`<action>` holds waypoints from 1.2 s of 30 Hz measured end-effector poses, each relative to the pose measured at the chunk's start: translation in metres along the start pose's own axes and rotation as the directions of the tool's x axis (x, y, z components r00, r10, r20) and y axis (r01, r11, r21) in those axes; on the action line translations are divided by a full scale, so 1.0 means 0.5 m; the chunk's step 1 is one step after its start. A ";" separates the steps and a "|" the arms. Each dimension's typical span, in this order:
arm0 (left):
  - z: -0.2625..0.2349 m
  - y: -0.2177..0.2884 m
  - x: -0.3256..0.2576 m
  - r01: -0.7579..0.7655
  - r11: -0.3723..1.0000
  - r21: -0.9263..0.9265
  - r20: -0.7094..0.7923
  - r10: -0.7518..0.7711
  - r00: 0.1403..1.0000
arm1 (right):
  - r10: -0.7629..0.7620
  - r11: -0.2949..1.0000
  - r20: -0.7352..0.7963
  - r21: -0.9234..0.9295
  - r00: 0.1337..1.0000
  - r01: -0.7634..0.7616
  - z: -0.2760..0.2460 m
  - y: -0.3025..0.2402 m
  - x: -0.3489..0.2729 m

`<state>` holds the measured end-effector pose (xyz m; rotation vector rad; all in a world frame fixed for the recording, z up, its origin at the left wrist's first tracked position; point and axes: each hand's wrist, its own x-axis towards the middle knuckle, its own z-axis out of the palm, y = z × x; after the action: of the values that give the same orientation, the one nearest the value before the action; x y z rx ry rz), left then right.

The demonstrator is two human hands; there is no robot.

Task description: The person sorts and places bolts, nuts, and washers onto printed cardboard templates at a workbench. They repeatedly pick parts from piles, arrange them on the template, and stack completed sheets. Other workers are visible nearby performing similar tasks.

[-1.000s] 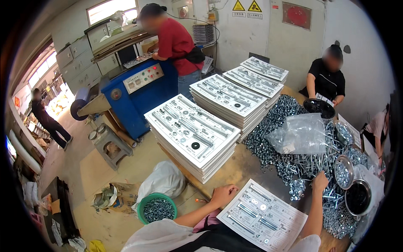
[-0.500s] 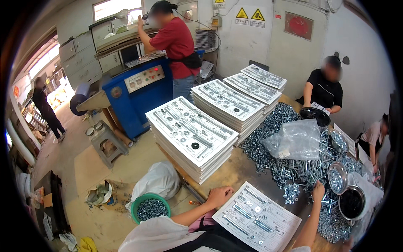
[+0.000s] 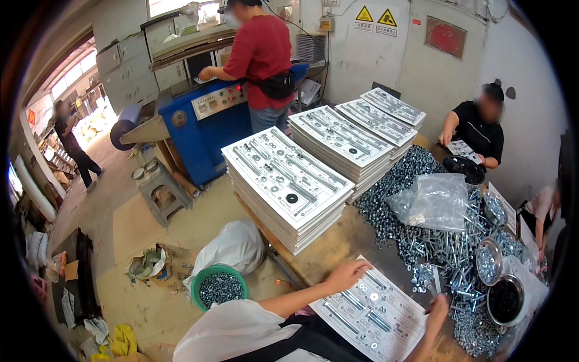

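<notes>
The left hand (image 3: 345, 274) lies on the near left corner of a white blister card (image 3: 369, 312), fingers curled loosely down onto its edge, pressing rather than pinching. The card lies flat on the wooden table (image 3: 329, 247), spreading away from that hand toward the right, and it carries bolts, washers and small parts set into printed outlines. At the card's far right edge the right hand (image 3: 436, 308) hovers by the rim with fingers bent downward; whether its fingertips are closed on a small part or merely touching the card cannot be told. Just beyond the right hand spreads a heap of loose screws and bolts (image 3: 449, 265), with 2 round metal bowls (image 3: 505, 298) set in it, the nearer one dark inside. Above the heap lies a crumpled clear plastic bag (image 3: 431, 202). Up and left of the left hand stands a tall stack of filled cards (image 3: 286, 187), with 3 more stacks (image 3: 344, 142) behind it. Below the left hand's forearm, on the floor, sits a green bucket (image 3: 218, 288) of screws beside a white sack (image 3: 232, 247). Farther off, a person in a red shirt (image 3: 260, 57) stands at a blue machine (image 3: 202, 123), and a person in black (image 3: 479, 136) sits across the heap.
</notes>
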<state>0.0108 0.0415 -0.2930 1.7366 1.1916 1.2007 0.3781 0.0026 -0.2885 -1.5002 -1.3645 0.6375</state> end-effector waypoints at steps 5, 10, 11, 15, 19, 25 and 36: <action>0.108 0.116 0.040 0.379 0.868 -0.320 0.389 -0.244 0.888 | 0.151 0.986 0.127 0.054 0.980 -0.158 0.119 -0.125 -0.144; 0.100 0.085 0.027 0.478 0.798 -0.367 0.584 -0.203 0.786 | 0.169 0.985 0.234 -0.066 0.957 -0.157 0.123 -0.180 -0.195; 0.085 0.096 0.017 0.502 0.817 -0.284 0.627 -0.238 0.742 | 0.185 0.983 0.263 -0.052 0.947 -0.177 0.116 -0.179 -0.206; 0.061 0.101 -0.007 0.324 0.939 -0.114 0.692 -0.159 0.704 | 0.293 0.931 0.349 0.107 0.890 -0.348 0.066 -0.180 -0.242; 0.071 0.065 0.016 0.378 0.916 -0.135 0.487 -0.271 0.830 | 0.332 0.931 0.052 0.144 0.942 -0.336 -0.021 -0.085 -0.237; 0.204 0.025 0.030 -0.155 0.969 0.192 0.485 0.044 0.874 | 0.139 0.946 -0.113 -0.280 0.984 -0.166 -0.068 0.026 -0.193; 0.271 0.032 0.018 -0.428 0.854 0.296 0.633 0.160 0.757 | -0.116 0.855 0.042 -0.505 0.992 0.122 -0.061 0.038 -0.174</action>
<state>0.1449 0.0387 -0.3199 2.4743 0.8306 0.4715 0.3925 -0.0871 -0.3130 -1.8016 -1.7071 0.2060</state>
